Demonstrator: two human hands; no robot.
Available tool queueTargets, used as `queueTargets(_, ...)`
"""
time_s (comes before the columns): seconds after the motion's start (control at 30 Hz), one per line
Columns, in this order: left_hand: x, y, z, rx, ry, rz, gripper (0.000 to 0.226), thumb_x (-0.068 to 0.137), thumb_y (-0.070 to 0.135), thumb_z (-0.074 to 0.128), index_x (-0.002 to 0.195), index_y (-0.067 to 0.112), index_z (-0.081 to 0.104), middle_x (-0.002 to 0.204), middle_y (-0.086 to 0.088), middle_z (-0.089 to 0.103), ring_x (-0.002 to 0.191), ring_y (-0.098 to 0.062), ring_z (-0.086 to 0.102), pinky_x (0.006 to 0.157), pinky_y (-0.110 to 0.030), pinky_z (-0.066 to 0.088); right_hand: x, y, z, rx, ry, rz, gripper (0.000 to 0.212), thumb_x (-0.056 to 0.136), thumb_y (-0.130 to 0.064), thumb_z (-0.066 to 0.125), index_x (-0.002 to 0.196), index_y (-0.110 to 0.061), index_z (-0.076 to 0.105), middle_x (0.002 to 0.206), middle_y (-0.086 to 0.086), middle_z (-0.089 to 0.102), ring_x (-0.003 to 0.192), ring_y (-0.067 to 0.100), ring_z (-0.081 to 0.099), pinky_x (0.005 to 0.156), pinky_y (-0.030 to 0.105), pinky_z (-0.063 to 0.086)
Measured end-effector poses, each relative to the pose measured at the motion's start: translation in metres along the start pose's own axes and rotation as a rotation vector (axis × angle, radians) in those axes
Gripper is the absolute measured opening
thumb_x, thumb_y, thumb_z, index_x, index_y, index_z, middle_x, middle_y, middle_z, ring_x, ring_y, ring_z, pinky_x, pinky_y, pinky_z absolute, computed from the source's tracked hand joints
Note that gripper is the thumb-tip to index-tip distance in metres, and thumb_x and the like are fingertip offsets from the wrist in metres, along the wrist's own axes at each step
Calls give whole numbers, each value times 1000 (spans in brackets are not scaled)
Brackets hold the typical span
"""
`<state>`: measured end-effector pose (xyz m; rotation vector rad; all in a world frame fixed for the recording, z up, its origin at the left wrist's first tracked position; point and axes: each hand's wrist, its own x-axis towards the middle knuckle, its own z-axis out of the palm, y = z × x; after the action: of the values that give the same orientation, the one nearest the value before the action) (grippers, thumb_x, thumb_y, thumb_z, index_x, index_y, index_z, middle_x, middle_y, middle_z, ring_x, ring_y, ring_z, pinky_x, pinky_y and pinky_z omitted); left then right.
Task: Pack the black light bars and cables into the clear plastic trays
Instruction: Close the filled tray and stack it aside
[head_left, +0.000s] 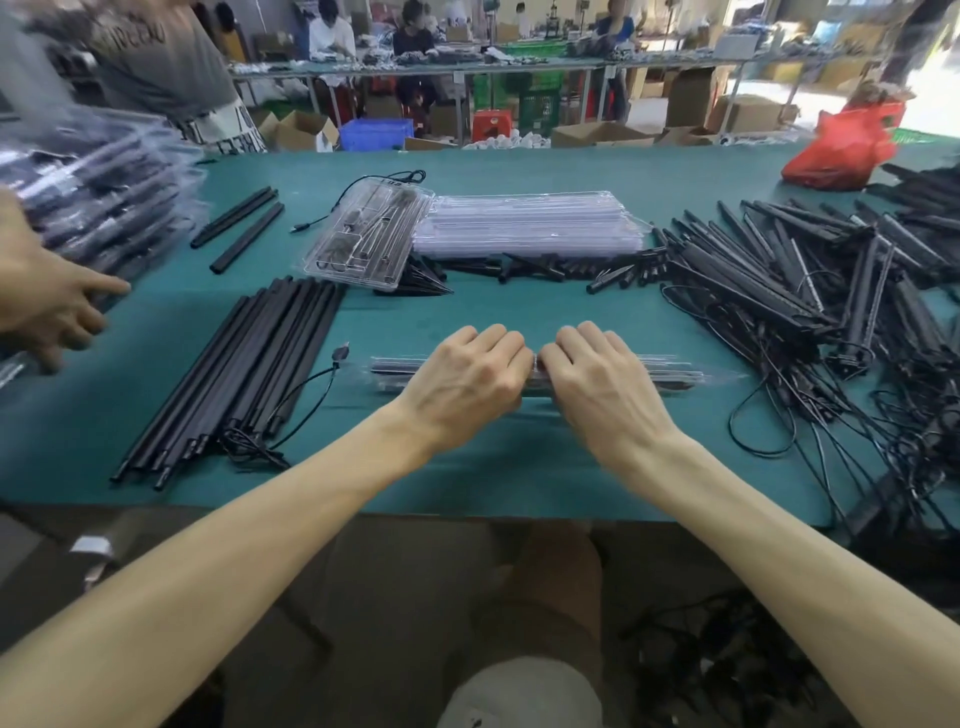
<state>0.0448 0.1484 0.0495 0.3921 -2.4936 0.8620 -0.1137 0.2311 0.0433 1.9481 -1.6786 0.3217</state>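
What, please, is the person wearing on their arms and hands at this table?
Nothing that shows. The left hand and the right hand are gloveless, with no rings visible and no watch or band at either wrist. Both forearms are uncovered, and no sleeve reaches into the picture.

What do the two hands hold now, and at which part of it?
The left hand and the right hand grip one clear plastic tray, packed with black light bars, at its middle, side by side.

Green worktable (519, 171), cardboard boxes (748, 111) behind
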Motion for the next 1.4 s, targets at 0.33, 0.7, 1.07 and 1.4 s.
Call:
queueTargets(0.33,-4,2,4,-3,30,-10,12,85,5,59,75,12,62,71,-5,58,64,-25,55,54,-36,43,-6,8,11,22,137,-122,14,86,4,58,84,-8,64,80,8,58,72,29,54,65,41,46)
queueTargets(0.7,-3,2,4,-12,42,7,20,89,5,50,73,11,60,70,-6,57,62,-25,53,55,-37,43,3,20,10,18,202,-299,18,91,0,56,76,-9,58,73,8,54,66,28,52,58,41,45)
queueTargets(1.07,-1,-2,-2,-68,-14,-5,7,80,7,58,73,9,59,71,-7,58,63,-27,54,55,-39,45,6,21,6,59,195,-308,13,81,-1,63,73,-9,56,72,7,54,65,28,52,56,39,42)
queueTargets(1.4,2,-10,-4,-155,-39,-31,9,76,10,68,77,8,60,73,-8,58,64,-28,55,57,-38,45,12,21,-1,90,156,-274,15,73,-1,69,70,-8,56,70,8,55,64,29,55,54,40,46)
